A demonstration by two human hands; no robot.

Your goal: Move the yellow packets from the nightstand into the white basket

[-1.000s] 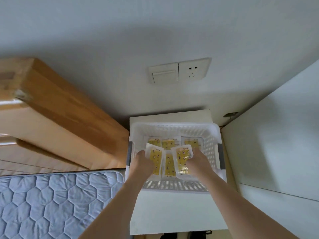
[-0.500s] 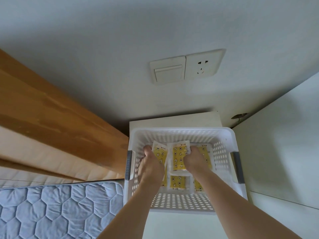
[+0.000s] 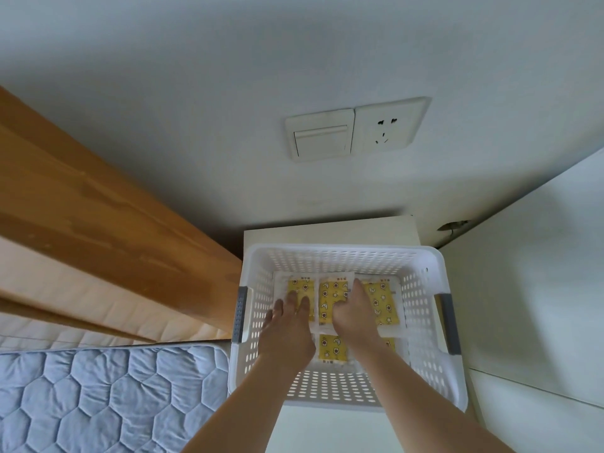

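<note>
A white perforated basket [image 3: 343, 250] with grey handles stands on the white nightstand [image 3: 330, 231]. Several yellow packets with white borders lie flat on its bottom. My left hand [image 3: 287, 325] reaches in, its straight, spread fingers resting on the left packet [image 3: 301, 285]. My right hand [image 3: 354, 317] lies beside it, fingers and thumb touching the middle packet [image 3: 330, 293]. A further packet [image 3: 383, 302] lies at the right and another [image 3: 331, 349] shows between my wrists. My hands and forearms hide parts of the packets.
A wooden headboard [image 3: 108, 217] and a quilted blue-grey mattress [image 3: 98, 397] are at the left. A white panel [image 3: 529, 305] stands close on the right. A light switch [image 3: 320, 138] and a socket [image 3: 387, 129] sit on the wall behind.
Both hands went down into the basket with the packets they held. Those packets now lie flat on the bottom, and my fingers have straightened on top of them.
</note>
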